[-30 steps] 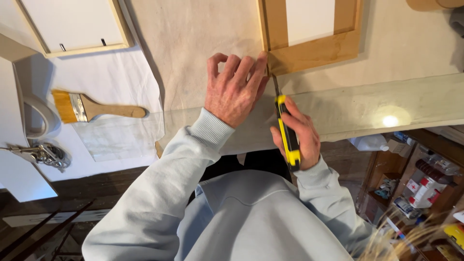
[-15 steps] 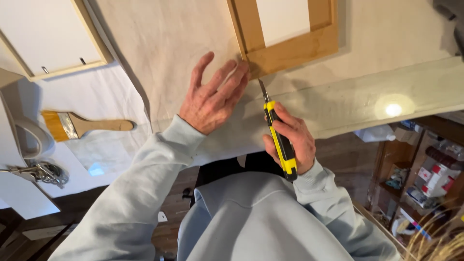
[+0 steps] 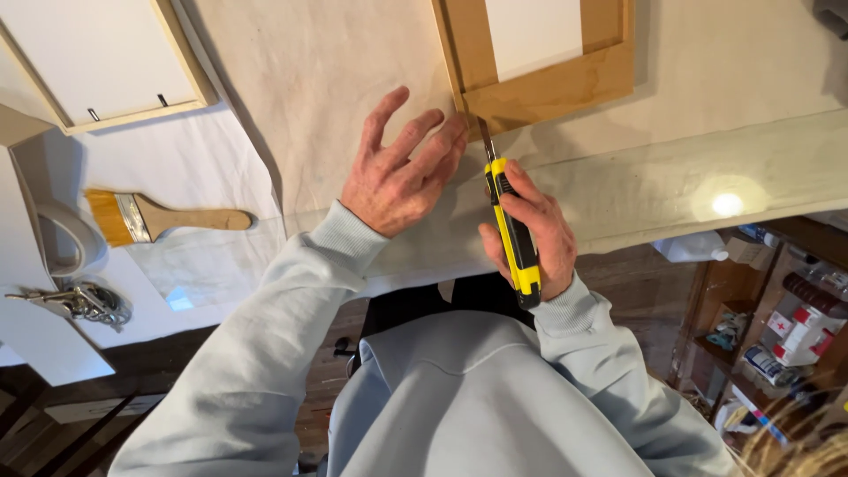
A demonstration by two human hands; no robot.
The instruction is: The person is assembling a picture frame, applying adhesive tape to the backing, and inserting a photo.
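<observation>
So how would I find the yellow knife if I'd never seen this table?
Start at the wide cream cloth covering the table, then find the wooden frame lying at its top edge. Just below the frame's corner, the right hand grips the knife. It is the only bright yellow and black thing there, unlike the wooden-handled brush farther left.

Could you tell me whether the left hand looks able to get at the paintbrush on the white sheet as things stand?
Probably yes: the left hand lies flat on the canvas cloth, holding nothing, and the paintbrush lies in the open to its side with nothing between them.
</observation>
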